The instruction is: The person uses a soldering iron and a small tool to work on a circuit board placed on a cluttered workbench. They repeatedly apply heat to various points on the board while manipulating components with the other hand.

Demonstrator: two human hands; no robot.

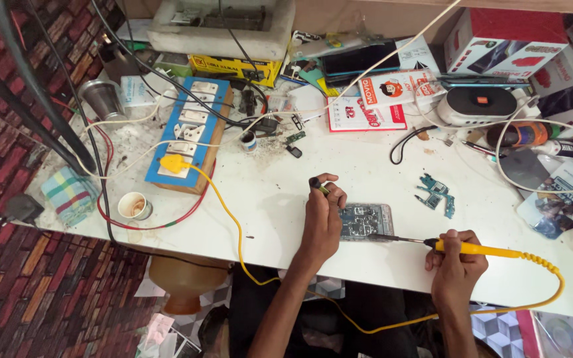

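Note:
An opened phone with its circuit board showing lies on the white table. My left hand rests on the phone's left end and pinches a small dark tool with a yellow tip. My right hand grips a yellow soldering iron by its handle. The iron's metal tip touches the phone's lower edge. Its yellow cord loops under the table's front edge and runs to a yellow plug in a blue socket board.
A loose teal circuit board lies right of the phone. A paper cup and a folded checked cloth sit at the left. Boxes, a white speaker, cables and small parts crowd the back and right. A steel cup stands far left.

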